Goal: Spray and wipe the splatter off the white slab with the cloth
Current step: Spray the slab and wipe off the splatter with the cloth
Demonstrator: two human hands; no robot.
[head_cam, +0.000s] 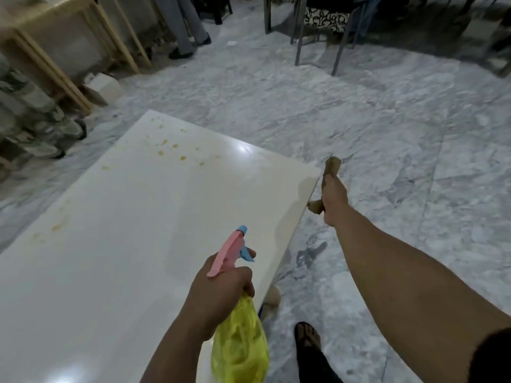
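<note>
spray bottle (237, 322) gripped by left hand (221, 294) above white slab (110, 244) | cloth (331, 167) clutched in right hand (334, 200) just beside slab's right edge; splatter (177, 150) lies well beyond both hands

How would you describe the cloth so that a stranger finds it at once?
Start at the white slab and go to its far right corner. Just past that edge, the right hand grips the cloth above the floor. It is the only tan, crumpled thing there.

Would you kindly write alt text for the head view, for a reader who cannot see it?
A person's left hand holds a yellow spray bottle over a white slab with yellowish splatter at its far end. Their right hand grips a tan cloth just off the slab's right edge, over a marble floor.
</note>
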